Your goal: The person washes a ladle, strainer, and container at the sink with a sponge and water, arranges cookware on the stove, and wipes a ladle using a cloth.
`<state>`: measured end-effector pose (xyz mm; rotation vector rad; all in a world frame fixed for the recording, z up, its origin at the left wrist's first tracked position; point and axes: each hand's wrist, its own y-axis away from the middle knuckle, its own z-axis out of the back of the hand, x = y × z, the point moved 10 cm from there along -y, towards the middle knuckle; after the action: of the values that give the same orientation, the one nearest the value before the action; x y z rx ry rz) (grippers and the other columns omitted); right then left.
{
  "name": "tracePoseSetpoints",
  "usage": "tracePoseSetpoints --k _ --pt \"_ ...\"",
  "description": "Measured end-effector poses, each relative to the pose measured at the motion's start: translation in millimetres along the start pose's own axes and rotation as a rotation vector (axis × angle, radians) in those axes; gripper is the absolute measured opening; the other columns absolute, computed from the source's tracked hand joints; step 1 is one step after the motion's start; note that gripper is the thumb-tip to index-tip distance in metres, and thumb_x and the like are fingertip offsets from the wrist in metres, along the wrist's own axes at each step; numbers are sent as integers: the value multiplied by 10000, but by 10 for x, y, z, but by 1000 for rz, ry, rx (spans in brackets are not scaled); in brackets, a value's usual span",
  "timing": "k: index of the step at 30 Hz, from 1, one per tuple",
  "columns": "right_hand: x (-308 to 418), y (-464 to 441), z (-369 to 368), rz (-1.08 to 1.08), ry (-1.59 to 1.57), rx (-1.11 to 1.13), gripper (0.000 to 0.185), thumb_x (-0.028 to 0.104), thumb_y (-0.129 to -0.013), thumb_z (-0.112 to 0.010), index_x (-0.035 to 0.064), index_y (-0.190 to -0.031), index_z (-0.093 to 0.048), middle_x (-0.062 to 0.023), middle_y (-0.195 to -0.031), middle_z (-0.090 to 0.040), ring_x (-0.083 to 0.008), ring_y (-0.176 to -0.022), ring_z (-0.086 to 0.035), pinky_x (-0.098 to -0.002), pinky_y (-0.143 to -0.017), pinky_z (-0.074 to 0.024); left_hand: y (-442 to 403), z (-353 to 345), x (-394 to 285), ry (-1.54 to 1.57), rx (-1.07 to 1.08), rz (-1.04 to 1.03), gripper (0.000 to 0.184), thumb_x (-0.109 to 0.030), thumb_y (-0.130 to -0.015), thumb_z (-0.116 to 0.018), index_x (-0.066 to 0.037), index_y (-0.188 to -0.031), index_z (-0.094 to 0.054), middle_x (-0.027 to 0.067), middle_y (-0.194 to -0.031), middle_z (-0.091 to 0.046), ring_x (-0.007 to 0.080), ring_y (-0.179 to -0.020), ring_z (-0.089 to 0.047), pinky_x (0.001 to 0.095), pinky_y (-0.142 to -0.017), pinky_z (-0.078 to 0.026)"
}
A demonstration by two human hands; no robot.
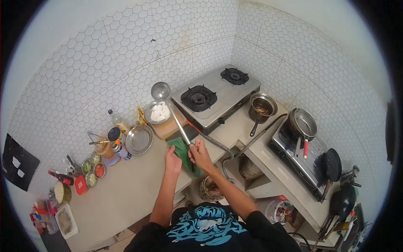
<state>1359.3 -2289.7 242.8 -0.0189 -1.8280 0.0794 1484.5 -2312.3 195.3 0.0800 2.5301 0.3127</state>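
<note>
My right hand (200, 155) is closed around the lower end of a long-handled metal ladle (179, 125), whose round bowl points up and away from me. A green cloth (181, 149) hangs between my two hands, over the counter's front edge. My left hand (172, 160) grips the cloth's left side, its fingers partly hidden. Beyond the ladle's handle, a metal bowl of white food (160, 112) stands beside a wooden cutting board (173, 125).
Behind my hands is a two-burner gas stove (222, 94). To its right stand a dark saucepan (261, 110) and a second stove (289, 151) carrying pans. Leftward are an empty metal plate (139, 139), bottles, and several small bowls of chopped vegetables (99, 170). A gas hose (264, 132) crosses the counter.
</note>
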Motion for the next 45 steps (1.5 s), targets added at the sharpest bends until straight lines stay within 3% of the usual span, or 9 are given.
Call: tracePoseSetpoints --k 4,10,12,15,21,26,37,41,45 --pt "-6 -33 8 -5 127 -20 193 174 -967 -441 111 -890 -275 -35 -625 -475 -77 -458 -407 -214 -387 -308 225 -356 -68 135 54 127 131 -66 -882 -472 -58 -1008 -506 92 -935 -591 218 -731 -599 326 -620 -511" --pt "-45 -90 -31 50 213 -38 176 164 -963 -436 100 -874 -299 -29 -620 -468 -80 -457 -413 -230 -395 -329 95 -280 -127 -603 198 -140 122 -18 -861 -519 -50 -978 -535 40 -907 -576 144 -809 -564 276 -650 -472" --pt "-18 -96 -48 96 268 -33 164 156 -963 -430 96 -874 -306 -27 -619 -462 -82 -459 -415 -235 -397 -334 90 -295 -179 -780 144 -331 77 -126 -888 -562 -73 -932 -527 16 -875 -559 99 -707 -548 231 -543 -435" --pt "15 -100 -56 132 301 -35 151 140 -960 -419 83 -869 -314 -27 -615 -446 -94 -464 -424 -254 -405 -342 90 -280 -136 -831 156 -226 122 -173 -908 -546 -61 -956 -551 18 -898 -559 109 -775 -544 259 -636 -452" --pt "-25 -68 -97 423 594 -60 167 147 -958 -430 62 -861 -324 -47 -688 -411 -100 -508 -411 -278 -428 -348 -42 -171 95 -790 157 -92 253 -248 -958 -457 -25 -1010 -566 53 -969 -582 142 -902 -525 293 -793 -429" --pt "-86 110 -46 -51 361 -10 237 162 -953 -473 52 -848 -291 -68 -737 -372 -152 -613 -387 -320 -537 -381 -8 -200 231 -642 120 -19 232 -243 -960 -448 -44 -968 -567 46 -907 -568 147 -865 -532 297 -772 -434" --pt "-315 602 199 -48 341 -31 232 190 -968 -452 87 -825 -299 -9 -677 -393 -90 -544 -403 -251 -475 -354 -256 -45 630 -426 181 95 181 -175 -938 -440 -75 -819 -533 10 -760 -524 126 -677 -517 286 -618 -445" --pt "-398 963 244 -87 510 -3 246 217 -951 -484 38 -872 -335 -84 -690 -421 -166 -609 -447 -326 -543 -400 -478 137 451 -387 27 41 195 -175 -932 -439 -87 -775 -516 41 -744 -536 161 -636 -554 313 -567 -474" --pt "-246 1350 222 -15 630 7 232 211 -970 -444 67 -838 -320 -21 -668 -409 -109 -546 -413 -278 -489 -365 -607 444 389 -348 -82 155 173 -150 -927 -434 -66 -800 -515 65 -744 -537 231 -656 -603 384 -592 -522"
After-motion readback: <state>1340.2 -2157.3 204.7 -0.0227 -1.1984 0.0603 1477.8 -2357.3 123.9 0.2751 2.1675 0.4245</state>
